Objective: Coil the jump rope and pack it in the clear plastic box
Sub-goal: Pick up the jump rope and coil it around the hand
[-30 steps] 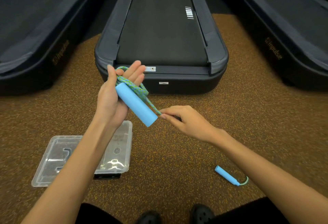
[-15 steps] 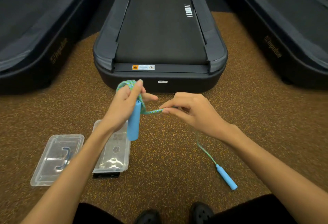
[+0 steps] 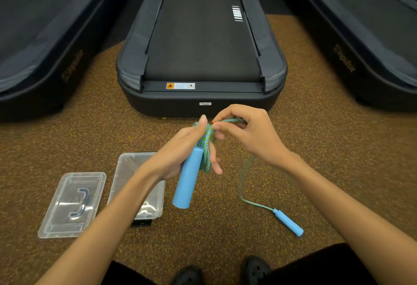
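Observation:
My left hand [image 3: 180,156] grips one blue handle [image 3: 187,181] of the jump rope, pointing down, with several green-blue rope loops [image 3: 206,149] wound around its fingers. My right hand [image 3: 250,133] pinches the rope just right of the loops. From it the loose rope [image 3: 243,181] hangs to the floor and ends at the second blue handle [image 3: 287,222], lying on the carpet. The clear plastic box [image 3: 135,167] stands open on the floor below my left forearm, partly hidden by it. Its clear lid [image 3: 72,204] lies to the left.
A dark treadmill [image 3: 200,59] stands straight ahead, its end close behind my hands. Two more treadmills flank it, one at left [image 3: 40,43] and one at right [image 3: 361,36]. Brown speckled carpet [image 3: 338,149] covers the floor. My black shoes [image 3: 255,269] show at the bottom edge.
My right hand has carried the rope up and over the left hand's fingers, adding to the coil. The loose handle on the floor has been drawn a little closer.

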Action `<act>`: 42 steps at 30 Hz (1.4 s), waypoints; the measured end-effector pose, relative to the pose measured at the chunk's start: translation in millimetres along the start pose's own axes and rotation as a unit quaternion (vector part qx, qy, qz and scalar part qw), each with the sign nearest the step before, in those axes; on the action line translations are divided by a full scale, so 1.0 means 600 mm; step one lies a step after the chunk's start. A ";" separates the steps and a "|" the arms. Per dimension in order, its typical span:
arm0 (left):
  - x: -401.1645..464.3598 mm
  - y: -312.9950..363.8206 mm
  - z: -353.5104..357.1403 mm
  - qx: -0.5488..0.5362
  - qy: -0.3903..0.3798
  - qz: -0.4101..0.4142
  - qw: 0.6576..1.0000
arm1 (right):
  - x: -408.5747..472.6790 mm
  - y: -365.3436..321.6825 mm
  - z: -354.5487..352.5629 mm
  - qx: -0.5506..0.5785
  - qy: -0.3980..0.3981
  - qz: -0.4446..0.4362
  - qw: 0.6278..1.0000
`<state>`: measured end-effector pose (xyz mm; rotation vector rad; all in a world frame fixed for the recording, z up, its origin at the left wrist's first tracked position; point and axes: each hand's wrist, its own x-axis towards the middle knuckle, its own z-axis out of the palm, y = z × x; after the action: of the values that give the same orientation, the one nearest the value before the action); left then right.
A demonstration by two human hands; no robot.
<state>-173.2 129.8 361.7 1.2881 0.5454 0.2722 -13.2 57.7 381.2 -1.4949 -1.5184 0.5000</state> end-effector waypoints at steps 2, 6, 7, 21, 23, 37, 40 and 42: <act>-0.002 0.005 0.003 -0.021 -0.002 -0.005 1.000 | 0.002 0.005 0.000 0.018 0.008 0.021 1.000; -0.007 0.013 0.005 -0.067 -0.014 -0.005 0.998 | 0.007 0.018 -0.002 0.049 0.025 0.054 0.997; -0.009 0.015 0.004 -0.075 -0.020 -0.001 0.997 | 0.008 0.022 -0.002 0.055 0.025 0.058 0.996; -0.023 0.047 -0.027 -0.171 0.016 0.055 0.984 | 0.003 0.081 0.009 0.038 0.003 0.098 0.994; -0.024 0.051 -0.033 -0.195 0.017 0.055 0.979 | 0.003 0.084 0.009 0.032 0.007 0.104 0.994; -0.010 0.066 -0.104 -0.484 -0.013 0.196 0.853 | -0.017 0.076 0.031 -0.081 -0.108 0.077 0.988; -0.013 0.071 -0.099 -0.487 0.074 0.222 0.841 | -0.022 0.060 0.037 -0.144 -0.166 0.030 0.975; -0.017 0.075 -0.095 -0.461 0.134 0.225 0.848 | -0.024 0.048 0.037 -0.175 -0.191 0.006 0.966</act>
<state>-206.9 184.6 396.9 0.4038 0.2585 0.9907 -17.1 56.2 342.1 -1.7485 -1.9798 0.5735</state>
